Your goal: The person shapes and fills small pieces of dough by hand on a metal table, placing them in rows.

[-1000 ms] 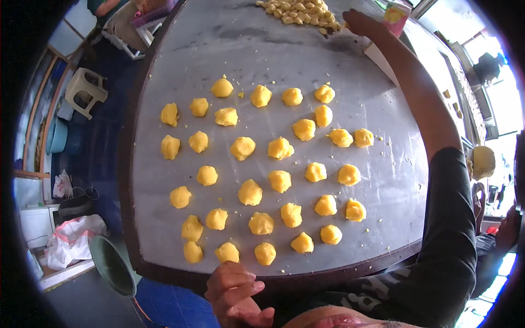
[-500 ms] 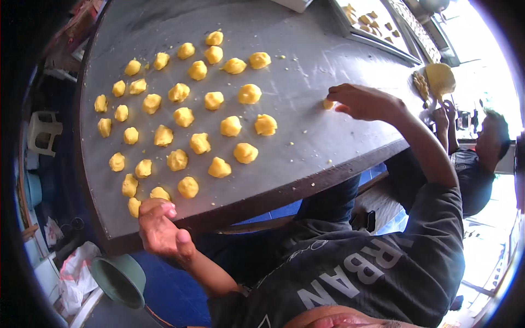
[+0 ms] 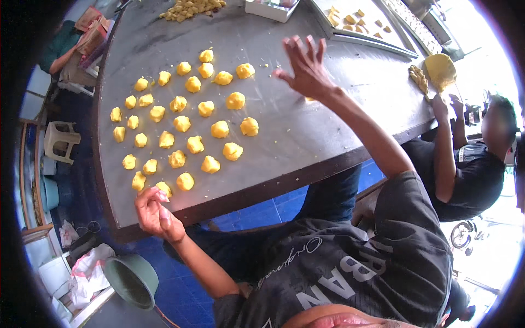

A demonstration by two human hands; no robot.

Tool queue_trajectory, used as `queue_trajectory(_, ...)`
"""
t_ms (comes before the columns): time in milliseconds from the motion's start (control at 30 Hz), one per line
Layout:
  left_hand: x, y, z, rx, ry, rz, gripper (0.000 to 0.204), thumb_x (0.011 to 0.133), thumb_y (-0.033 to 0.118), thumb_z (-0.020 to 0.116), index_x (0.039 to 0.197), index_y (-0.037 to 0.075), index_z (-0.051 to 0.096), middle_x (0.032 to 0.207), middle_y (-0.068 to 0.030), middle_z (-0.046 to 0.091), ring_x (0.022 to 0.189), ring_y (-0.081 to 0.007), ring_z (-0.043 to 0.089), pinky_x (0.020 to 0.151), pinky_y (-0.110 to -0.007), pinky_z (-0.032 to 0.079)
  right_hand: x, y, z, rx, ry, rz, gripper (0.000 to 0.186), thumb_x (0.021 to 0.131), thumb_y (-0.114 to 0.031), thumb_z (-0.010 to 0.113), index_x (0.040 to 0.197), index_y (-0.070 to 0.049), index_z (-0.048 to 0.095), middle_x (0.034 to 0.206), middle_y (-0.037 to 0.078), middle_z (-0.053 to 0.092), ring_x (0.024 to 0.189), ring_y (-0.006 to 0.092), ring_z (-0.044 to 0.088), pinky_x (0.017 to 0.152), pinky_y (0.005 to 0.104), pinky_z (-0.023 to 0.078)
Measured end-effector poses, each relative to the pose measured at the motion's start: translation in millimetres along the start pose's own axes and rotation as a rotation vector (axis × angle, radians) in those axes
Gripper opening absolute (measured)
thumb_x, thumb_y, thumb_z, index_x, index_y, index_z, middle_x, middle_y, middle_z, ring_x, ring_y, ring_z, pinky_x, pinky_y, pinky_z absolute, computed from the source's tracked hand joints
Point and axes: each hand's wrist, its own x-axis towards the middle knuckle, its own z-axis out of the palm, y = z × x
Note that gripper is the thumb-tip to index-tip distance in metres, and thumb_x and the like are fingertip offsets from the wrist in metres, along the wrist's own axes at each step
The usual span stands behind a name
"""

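My right hand (image 3: pixel 305 68) is raised over the metal table (image 3: pixel 295 131), its fingers spread and holding nothing. A small pale piece (image 3: pixel 309 99) shows partly from behind its wrist. Several rough yellow dough balls (image 3: pixel 235 100) lie spaced out on the left part of the tabletop. At the table's front-left edge, my left hand (image 3: pixel 158 216) has loosely curved fingers with gaps to the thumb and nothing visible in it. Its fingertips are beside a dough ball (image 3: pixel 165 186), partly hiding it; whether they touch it I cannot tell.
Dough pieces (image 3: pixel 191 10), a white box (image 3: pixel 270 13) and trays (image 3: pixel 366 41) occupy the far side. A co-worker (image 3: pixel 465 169) sits at right with hands by a yellow mass (image 3: pixel 440 71). Another person (image 3: pixel 57 49) is at far left, near a plastic stool (image 3: pixel 59 139) and green basin (image 3: pixel 131 281).
My right hand moved from the far pile down to the right part of the table, then lifted with fingers spreading. The view swung rightward. My left hand stayed at the front edge.
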Motion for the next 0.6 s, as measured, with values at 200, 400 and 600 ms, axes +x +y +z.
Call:
queue_trajectory(200,-1.7,-2.2,-1.7,-0.043,0.054,-0.044,0.045,0.071,0.029,0.056,0.098,-0.006,0.052,0.082,-0.0089,0.048,0.069,-0.0141,0.042,0.063,-0.027,0.037,-9.3,9.9,7.7,0.048,0.111,-0.027,0.064,0.087,-0.052,0.041,0.132,-0.01,0.027,0.124,0.016,0.029,0.121,0.0355,0.022,0.097,0.0595,0.011)
queue_trajectory(400,-2.2,-0.2,2.7,-0.053,0.083,-0.051,0.046,0.071,0.031,0.057,0.098,-0.006,0.052,0.083,-0.0091,0.049,0.068,-0.0142,0.042,0.062,-0.027,0.037,28.6,61.7,-42.1,0.283,0.406,0.255,0.061,0.092,-0.049,0.03,0.134,-0.007,0.024,0.131,0.023,0.027,0.127,0.0343,0.02,0.103,0.0509,0.005)
queue_trajectory(600,-3.1,-4.9,-4.1,-0.074,0.087,-0.039,0.047,0.071,0.033,0.057,0.099,-0.005,0.052,0.08,-0.0079,0.048,0.068,-0.0138,0.042,0.06,-0.026,0.036,2.8,28.8,8.9,-0.126,0.194,-0.074,0.061,0.084,-0.041,0.055,0.127,-0.008,0.029,0.117,0.018,0.032,0.114,0.035,0.029,0.098,0.0557,0.012)
